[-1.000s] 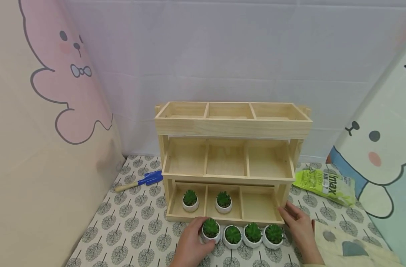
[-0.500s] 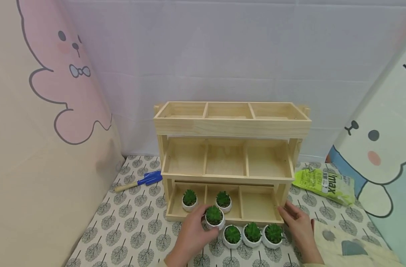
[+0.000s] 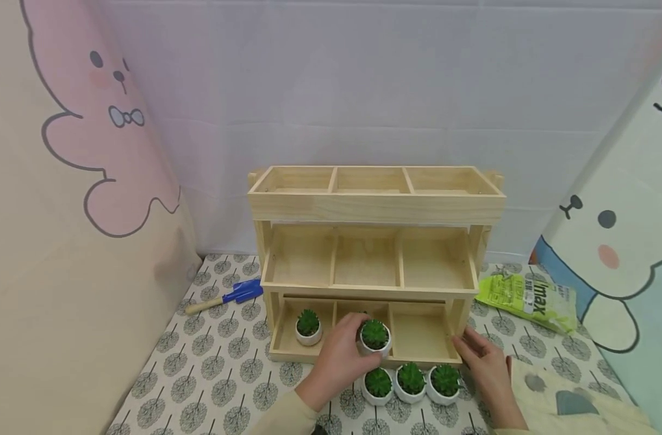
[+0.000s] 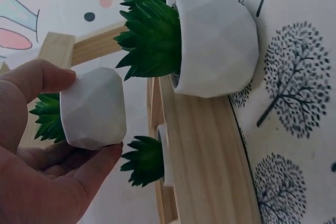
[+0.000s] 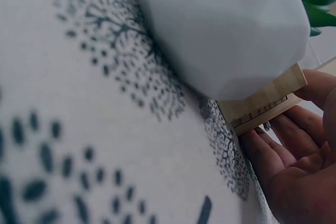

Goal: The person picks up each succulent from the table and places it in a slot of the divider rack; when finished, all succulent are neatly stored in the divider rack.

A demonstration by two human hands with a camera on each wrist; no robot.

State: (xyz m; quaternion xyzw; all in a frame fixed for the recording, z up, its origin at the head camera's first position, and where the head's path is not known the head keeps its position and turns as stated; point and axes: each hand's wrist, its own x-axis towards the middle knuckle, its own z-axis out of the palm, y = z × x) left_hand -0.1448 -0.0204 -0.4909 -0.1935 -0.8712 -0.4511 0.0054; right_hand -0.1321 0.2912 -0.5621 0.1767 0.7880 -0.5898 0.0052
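Observation:
My left hand (image 3: 339, 359) pinches a small white faceted pot with a green succulent (image 3: 375, 337), thumb on one side and fingers on the other. In the head view it overlaps the bottom tier's middle compartment. The left wrist view shows this pot (image 4: 94, 108) raised and apart from the wood. Behind the left hand, another potted succulent in the middle compartment is mostly hidden. One more succulent (image 3: 308, 326) stands in the left compartment. My right hand (image 3: 488, 371) grips the lower right corner of the wooden three-tier shelf (image 3: 377, 208), with thumb and fingers on either side of its end board (image 5: 273, 95).
Three potted succulents (image 3: 410, 382) stand in a row before the shelf on the tree-print cloth (image 3: 200, 374). A blue toy shovel (image 3: 246, 290) lies left of the shelf. At the right are a green bag (image 3: 529, 302) and a pale cloth (image 3: 565, 396).
My left hand has lifted its potted succulent from the left end of the front row and carried it forward and right, over the bottom tier. The right hand stays at the shelf corner.

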